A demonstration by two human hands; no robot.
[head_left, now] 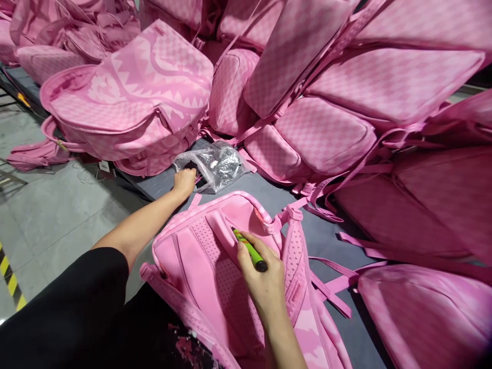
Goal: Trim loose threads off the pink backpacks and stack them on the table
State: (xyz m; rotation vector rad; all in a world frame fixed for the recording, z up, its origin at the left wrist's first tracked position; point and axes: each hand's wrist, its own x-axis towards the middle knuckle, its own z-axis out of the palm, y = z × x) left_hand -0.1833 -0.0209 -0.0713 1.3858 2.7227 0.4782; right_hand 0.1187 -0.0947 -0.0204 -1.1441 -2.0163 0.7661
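Note:
A pink backpack (230,287) lies in front of me with its padded, perforated back panel and shoulder straps facing up. Over that panel, my right hand (265,266) is closed around a thick green marker pen (249,249) with a black end and orange-yellow print. The pen's dark tip points at the upper part of the panel. Beyond the backpack's top edge, my left hand (185,180) is curled at the mouth of a clear plastic bag (223,166) with dark contents. What its fingers grip is hidden.
A large pink backpack with a toothed pattern (154,87) stands at the back left of the grey table (326,238). Several checkered pink backpacks (326,133) are piled behind and to the right, their straps trailing across the table. Left of it is the floor (57,220) with yellow-black tape.

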